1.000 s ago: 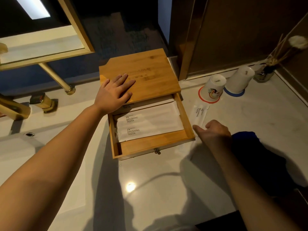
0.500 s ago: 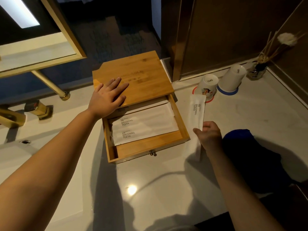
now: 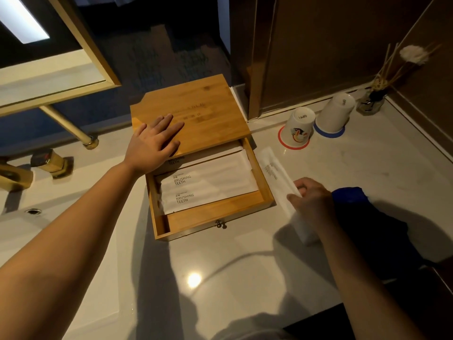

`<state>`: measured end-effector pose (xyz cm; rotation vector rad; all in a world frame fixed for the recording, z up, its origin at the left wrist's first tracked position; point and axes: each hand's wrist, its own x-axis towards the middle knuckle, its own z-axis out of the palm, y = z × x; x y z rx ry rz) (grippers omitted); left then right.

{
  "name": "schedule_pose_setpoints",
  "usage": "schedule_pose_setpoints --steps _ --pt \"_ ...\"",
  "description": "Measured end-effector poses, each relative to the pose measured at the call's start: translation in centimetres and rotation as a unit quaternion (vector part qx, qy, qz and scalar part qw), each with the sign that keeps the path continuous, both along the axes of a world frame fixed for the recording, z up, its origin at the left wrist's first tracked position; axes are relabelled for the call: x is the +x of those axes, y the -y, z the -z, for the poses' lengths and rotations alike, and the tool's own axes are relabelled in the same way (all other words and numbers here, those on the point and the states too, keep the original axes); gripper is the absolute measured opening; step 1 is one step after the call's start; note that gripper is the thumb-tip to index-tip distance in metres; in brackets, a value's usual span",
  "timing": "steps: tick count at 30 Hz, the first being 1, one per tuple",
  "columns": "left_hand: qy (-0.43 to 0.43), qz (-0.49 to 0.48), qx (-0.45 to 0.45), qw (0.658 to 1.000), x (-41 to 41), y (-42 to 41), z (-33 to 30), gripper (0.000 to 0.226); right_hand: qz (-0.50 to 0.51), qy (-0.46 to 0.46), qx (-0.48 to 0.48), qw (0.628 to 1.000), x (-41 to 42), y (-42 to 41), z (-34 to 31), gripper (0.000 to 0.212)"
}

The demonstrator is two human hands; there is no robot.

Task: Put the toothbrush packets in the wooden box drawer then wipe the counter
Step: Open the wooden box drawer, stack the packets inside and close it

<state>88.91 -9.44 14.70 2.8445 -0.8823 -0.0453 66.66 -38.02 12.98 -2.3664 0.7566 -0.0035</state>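
A wooden box (image 3: 196, 111) stands at the back of the white counter (image 3: 220, 278), its drawer (image 3: 215, 219) pulled out toward me. Inside the drawer lie three white toothbrush packets (image 3: 210, 185) printed "BRUSHING TEETH". My left hand (image 3: 154, 143) rests flat on the box lid, fingers spread. My right hand (image 3: 311, 202) pinches a fourth white toothbrush packet (image 3: 274, 170) just right of the drawer, lifted and tilted, blurred by motion. A dark blue cloth (image 3: 362, 217) lies crumpled on the counter beside my right wrist.
Two upturned white cups (image 3: 299, 123) sit on red and blue coasters at the back right, with a reed diffuser (image 3: 372, 99) in the corner. A gold tap (image 3: 46, 160) and the sink basin (image 3: 29, 231) are on the left. A framed mirror (image 3: 56, 77) hangs above.
My right hand has picked the loose packet up from the counter and is swinging its far end toward the drawer. My left hand has stayed on the box lid.
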Motion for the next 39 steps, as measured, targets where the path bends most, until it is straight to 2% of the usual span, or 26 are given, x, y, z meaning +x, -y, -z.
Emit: schedule_pose_setpoints --steps 3,6,8,11,13,14,15,16,17,18,19,21,25,31,34,39 --pt "-0.004 -0.004 -0.001 1.000 0.0 0.1 -0.1 0.054 0.030 0.055 0.109 0.992 0.9 0.3 -2.5 0.027" --pt "0.000 -0.006 -0.007 1.000 -0.2 0.0 0.0 0.053 -0.050 0.080 0.197 0.976 2.3 0.3 -6.0 0.026" --pt "-0.005 -0.010 -0.007 1.000 -0.2 0.1 0.0 0.053 -0.124 0.085 0.212 0.966 3.2 -0.4 -8.2 0.027" --pt "-0.009 -0.017 -0.023 1.000 -0.6 0.4 -0.5 0.060 -0.203 0.086 0.185 0.958 4.5 -2.2 -10.6 0.033" --pt "-0.041 -0.011 -0.086 0.995 -1.6 0.5 -1.5 0.086 -0.234 0.095 0.168 0.953 5.4 -3.5 -11.6 0.036" --pt "-0.080 -0.021 -0.112 0.990 -1.8 0.4 -1.9 0.107 -0.249 0.100 0.165 0.949 5.8 -4.1 -12.0 0.037" --pt "-0.111 -0.042 -0.103 0.988 -1.9 0.2 -2.1 0.132 -0.266 0.105 0.164 0.944 6.2 -4.7 -12.2 0.037" --pt "-0.117 -0.044 -0.076 0.989 -1.7 0.0 -2.0 0.141 -0.286 0.106 0.156 0.940 6.4 -5.2 -12.3 0.037" --pt "-0.069 -0.023 -0.035 0.997 -1.3 0.0 -1.7 0.128 -0.307 0.101 0.135 0.937 6.7 -5.8 -12.3 0.037" --pt "-0.022 0.002 -0.002 1.000 -0.7 0.0 -1.2 0.101 -0.333 0.090 0.102 0.933 6.9 -6.3 -11.9 0.037" --pt "-0.007 0.004 0.006 1.000 -0.3 0.0 -0.9 0.076 -0.361 0.077 0.066 0.927 7.2 -6.8 -11.4 0.037" --pt "-0.014 -0.002 -0.003 1.000 0.3 -0.3 0.0 0.055 -0.403 0.039 0.006 0.914 7.7 -7.8 -9.9 0.036" --pt "0.003 0.002 -0.001 1.000 0.3 -0.2 0.4 0.050 -0.451 -0.072 -0.087 0.885 8.1 -9.3 -6.3 0.039" --pt "0.004 -0.001 -0.002 1.000 0.5 -0.3 0.5 0.050 -0.465 -0.162 -0.049 0.869 7.8 -9.8 -4.5 0.042" --pt "0.004 -0.002 -0.008 1.000 0.5 -0.3 0.5 0.050 -0.469 -0.140 -0.112 0.865 7.5 -10.0 -4.4 0.041" --pt "0.012 -0.001 -0.010 1.000 0.4 -0.3 0.5 0.051 -0.451 -0.010 -0.210 0.867 4.3 -10.4 -4.8 0.033"
